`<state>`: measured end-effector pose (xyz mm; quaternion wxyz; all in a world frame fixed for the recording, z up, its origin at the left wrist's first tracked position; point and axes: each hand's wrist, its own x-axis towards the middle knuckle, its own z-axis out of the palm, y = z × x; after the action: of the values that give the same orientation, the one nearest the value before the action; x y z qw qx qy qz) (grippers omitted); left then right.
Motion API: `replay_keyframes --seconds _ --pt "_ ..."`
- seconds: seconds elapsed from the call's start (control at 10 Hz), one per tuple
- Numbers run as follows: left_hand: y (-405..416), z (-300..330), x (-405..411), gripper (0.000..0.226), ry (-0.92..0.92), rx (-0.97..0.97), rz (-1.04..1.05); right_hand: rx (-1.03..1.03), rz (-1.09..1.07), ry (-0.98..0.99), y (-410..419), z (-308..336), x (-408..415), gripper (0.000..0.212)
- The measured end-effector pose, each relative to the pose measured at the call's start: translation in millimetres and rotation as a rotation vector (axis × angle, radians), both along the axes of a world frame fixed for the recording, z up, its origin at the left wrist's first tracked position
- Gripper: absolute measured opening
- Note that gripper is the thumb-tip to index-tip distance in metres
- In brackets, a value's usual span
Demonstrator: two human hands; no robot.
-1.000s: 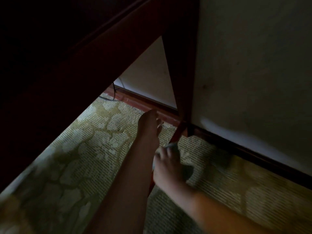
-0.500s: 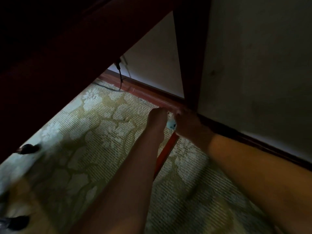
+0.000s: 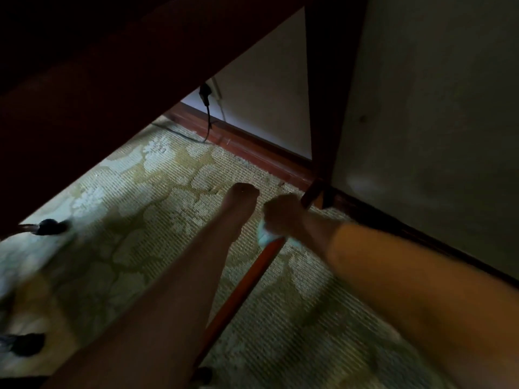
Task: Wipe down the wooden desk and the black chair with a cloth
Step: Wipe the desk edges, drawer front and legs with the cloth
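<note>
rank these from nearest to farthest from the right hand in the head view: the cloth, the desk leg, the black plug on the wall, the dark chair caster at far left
Measured from the right hand:
1. cloth, gripped in that hand, against the low red rail.
2. desk leg, just up and right of it.
3. black plug, up left on the wall.
4. chair caster, far left on the carpet.
</note>
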<state>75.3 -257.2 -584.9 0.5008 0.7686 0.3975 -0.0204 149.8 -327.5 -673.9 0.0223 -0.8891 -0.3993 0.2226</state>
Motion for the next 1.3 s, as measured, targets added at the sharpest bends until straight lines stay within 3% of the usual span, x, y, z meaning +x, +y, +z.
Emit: replay_keyframes --seconds 0.1,0.2,0.3,0.4,0.5,0.6,0.7,0.8,0.9,1.0,1.1,1.2,1.3 --pt "2 -10 -8 0.024 0.069 0.013 -0.082 -0.052 -0.022 -0.164 -41 16 58 0.037" --pt "3 -18 -12 0.017 0.042 -0.016 -0.102 0.389 -0.295 -0.301 -62 -14 23 0.029" --pt "-1 -15 -7 0.013 0.048 -0.033 -0.136 0.691 -0.715 0.034 -78 -43 -65 0.049" --pt "-8 -9 5 0.019 0.042 -0.048 -0.154 0.61 -0.883 0.494 -57 -57 -166 0.069" --pt "-9 -20 13 0.017 0.038 -0.054 -0.163 0.651 -1.039 0.608 -50 -62 -166 0.062" --pt "-7 -30 11 0.031 0.069 -0.022 -0.207 0.923 -1.111 0.721 -65 -50 -88 0.051" --pt "-3 -38 7 0.028 0.104 -0.026 -0.201 1.152 -1.148 0.594 -78 -39 -11 0.034" --pt "2 -36 4 0.01 0.112 -0.084 -0.143 1.095 -1.12 0.458 -65 -71 3 0.043" --pt "5 -31 3 0.011 0.108 -0.115 -0.139 0.984 -1.104 0.431 -46 -48 -90 0.039" --pt "10 -24 1 0.018 0.119 -0.131 -0.119 0.885 -0.949 0.276 -40 -43 -203 0.05" --pt "15 -22 -1 0.024 0.146 -0.144 -0.108 0.879 -0.624 0.165 -47 -55 -236 0.05" --pt "20 -19 -7 0.024 0.148 -0.149 -0.125 0.756 -0.577 0.132 -47 -51 -182 0.04" --pt "27 -16 -17 0.02 0.223 -0.037 -0.174 0.65 -0.478 -0.147 -45 -45 -104 0.025"
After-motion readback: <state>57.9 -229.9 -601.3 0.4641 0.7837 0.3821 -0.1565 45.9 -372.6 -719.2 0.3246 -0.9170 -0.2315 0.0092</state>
